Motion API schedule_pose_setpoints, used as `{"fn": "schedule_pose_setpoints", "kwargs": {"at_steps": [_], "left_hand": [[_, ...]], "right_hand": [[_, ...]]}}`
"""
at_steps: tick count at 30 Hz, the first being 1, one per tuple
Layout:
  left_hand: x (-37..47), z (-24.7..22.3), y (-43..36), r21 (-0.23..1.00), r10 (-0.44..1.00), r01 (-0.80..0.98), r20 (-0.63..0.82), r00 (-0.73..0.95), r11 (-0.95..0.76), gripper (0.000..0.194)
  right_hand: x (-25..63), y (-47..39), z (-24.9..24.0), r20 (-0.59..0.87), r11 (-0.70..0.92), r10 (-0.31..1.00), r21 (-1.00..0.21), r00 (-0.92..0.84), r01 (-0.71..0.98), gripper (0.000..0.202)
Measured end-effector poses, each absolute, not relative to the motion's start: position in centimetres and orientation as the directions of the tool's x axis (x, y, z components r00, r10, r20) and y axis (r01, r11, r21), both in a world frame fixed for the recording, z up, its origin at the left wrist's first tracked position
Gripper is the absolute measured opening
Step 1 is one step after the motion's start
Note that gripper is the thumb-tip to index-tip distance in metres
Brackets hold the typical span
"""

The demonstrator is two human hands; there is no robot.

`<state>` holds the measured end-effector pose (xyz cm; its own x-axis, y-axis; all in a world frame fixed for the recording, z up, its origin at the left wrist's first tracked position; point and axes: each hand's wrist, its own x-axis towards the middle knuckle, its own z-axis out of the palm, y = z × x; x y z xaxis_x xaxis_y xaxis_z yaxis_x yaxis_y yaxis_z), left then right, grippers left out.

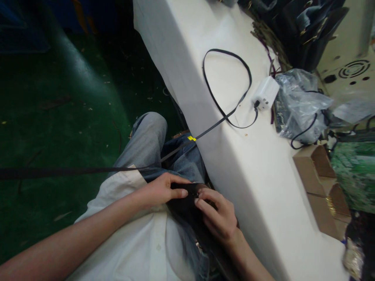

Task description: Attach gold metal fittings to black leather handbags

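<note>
A long black leather-like piece (187, 210), perhaps part of a bag, lies across my lap. My left hand (165, 190) grips its far end, thumb on top and fingers over the edge. Close by, my right hand (218, 212) is closed in a pinch above the same piece. Between the two hands a tiny shiny spot shows on the black surface; what the right fingertips hold is too small to make out. Another bit of metal (198, 245) glints lower down along the piece.
A white-covered table (249, 183) runs along my right. On it lie a looped black cable (250, 76), a white power adapter (266, 93), clear plastic bags (301, 101), cardboard trays (312, 187) and dark bags (307, 27). A dark strap (73, 171) stretches leftward.
</note>
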<state>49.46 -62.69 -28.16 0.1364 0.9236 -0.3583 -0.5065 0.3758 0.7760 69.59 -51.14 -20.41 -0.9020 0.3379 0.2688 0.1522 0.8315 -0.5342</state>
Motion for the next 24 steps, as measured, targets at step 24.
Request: {"fn": "schedule_pose_setpoints", "kwargs": {"at_steps": [24], "left_hand": [[48.5, -26.9, -62.6, 0.485, 0.773, -0.619, -0.521, 0.363, 0.618, 0.052]], "right_hand": [[71.7, -50.7, -21.5, 0.33, 0.863, 0.132, -0.502, -0.935, -0.055, 0.028]]}}
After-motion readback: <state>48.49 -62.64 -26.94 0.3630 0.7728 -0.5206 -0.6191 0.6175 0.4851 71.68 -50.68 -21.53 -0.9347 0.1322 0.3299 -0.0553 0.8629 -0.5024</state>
